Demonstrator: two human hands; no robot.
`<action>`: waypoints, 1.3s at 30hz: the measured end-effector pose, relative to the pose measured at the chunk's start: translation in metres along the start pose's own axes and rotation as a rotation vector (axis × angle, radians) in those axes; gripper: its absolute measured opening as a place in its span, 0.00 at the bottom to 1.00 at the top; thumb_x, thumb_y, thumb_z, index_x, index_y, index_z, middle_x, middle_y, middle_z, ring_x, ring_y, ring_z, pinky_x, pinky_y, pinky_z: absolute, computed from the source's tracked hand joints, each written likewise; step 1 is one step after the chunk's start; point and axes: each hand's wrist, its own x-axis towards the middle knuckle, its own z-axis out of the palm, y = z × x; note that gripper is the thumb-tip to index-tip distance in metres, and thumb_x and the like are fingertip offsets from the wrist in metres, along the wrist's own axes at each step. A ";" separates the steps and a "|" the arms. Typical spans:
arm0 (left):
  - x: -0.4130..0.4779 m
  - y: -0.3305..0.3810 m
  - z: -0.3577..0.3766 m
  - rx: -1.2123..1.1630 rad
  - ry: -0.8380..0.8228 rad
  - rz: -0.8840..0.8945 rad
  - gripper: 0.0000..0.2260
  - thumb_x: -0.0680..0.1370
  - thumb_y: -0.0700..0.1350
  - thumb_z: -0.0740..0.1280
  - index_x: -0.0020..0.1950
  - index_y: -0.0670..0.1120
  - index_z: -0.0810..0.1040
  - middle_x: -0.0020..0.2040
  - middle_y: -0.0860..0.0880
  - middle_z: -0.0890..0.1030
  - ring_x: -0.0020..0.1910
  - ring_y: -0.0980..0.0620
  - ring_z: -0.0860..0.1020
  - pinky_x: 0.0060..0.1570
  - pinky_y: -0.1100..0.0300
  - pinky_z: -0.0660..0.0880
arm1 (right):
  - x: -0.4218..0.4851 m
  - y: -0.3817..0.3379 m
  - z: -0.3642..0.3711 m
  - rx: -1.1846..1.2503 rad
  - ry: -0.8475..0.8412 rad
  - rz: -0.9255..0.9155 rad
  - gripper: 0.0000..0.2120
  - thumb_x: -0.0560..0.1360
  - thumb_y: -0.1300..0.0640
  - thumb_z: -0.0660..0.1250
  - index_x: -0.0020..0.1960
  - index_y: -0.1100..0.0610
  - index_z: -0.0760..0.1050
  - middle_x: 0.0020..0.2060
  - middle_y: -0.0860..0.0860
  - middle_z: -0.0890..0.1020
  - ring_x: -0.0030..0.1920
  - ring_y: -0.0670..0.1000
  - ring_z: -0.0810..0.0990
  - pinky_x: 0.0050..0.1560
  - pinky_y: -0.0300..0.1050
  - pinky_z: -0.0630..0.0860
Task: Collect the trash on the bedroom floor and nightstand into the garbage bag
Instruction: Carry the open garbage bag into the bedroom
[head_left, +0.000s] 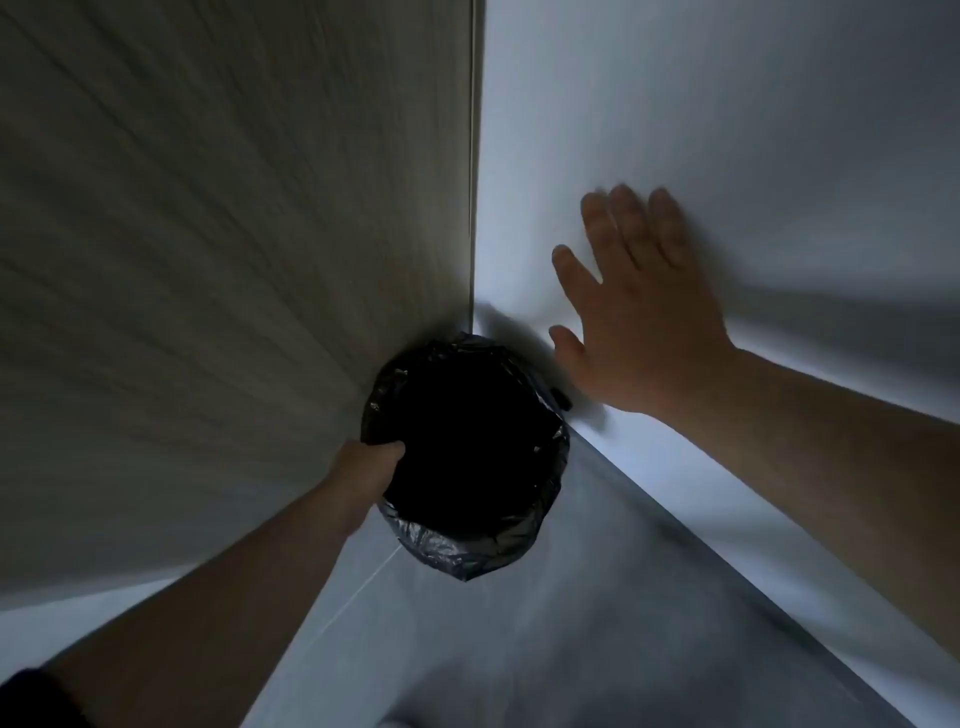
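A black garbage bag (467, 551) lines a round bin standing in the corner where a wood-grain panel meets a white wall. Its mouth is wide and dark, and I cannot see what is inside. My left hand (369, 467) grips the bag's rim on the near left side, fingers curled over the edge. My right hand (639, 312) is spread open with straight fingers above and to the right of the bag, in front of the white wall, holding nothing. No trash shows in the frame.
A wood-grain panel (208, 260) fills the left side. A white wall (727, 104) fills the right. Grey floor (519, 649) runs below the bag. A small dark object (562, 400) sits by the bag's right rim.
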 end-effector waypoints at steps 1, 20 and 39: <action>0.002 -0.004 0.001 -0.009 -0.033 -0.046 0.07 0.78 0.42 0.64 0.42 0.40 0.74 0.41 0.41 0.73 0.38 0.46 0.72 0.47 0.57 0.65 | 0.001 0.000 0.003 -0.022 0.020 0.015 0.33 0.72 0.41 0.55 0.70 0.60 0.68 0.74 0.66 0.57 0.75 0.66 0.53 0.74 0.62 0.43; -0.037 -0.014 -0.039 -0.060 0.107 0.118 0.10 0.68 0.31 0.65 0.49 0.38 0.74 0.45 0.34 0.78 0.41 0.37 0.80 0.32 0.45 0.81 | -0.015 -0.022 -0.014 0.339 -0.293 0.205 0.20 0.72 0.51 0.59 0.60 0.60 0.69 0.62 0.61 0.71 0.65 0.63 0.68 0.60 0.55 0.67; -0.423 0.037 -0.256 -0.067 0.320 0.171 0.07 0.68 0.37 0.64 0.45 0.37 0.72 0.39 0.41 0.75 0.38 0.42 0.77 0.38 0.43 0.79 | -0.094 -0.048 -0.338 0.839 -0.173 0.303 0.13 0.70 0.62 0.58 0.28 0.58 0.59 0.24 0.51 0.65 0.26 0.52 0.63 0.27 0.45 0.57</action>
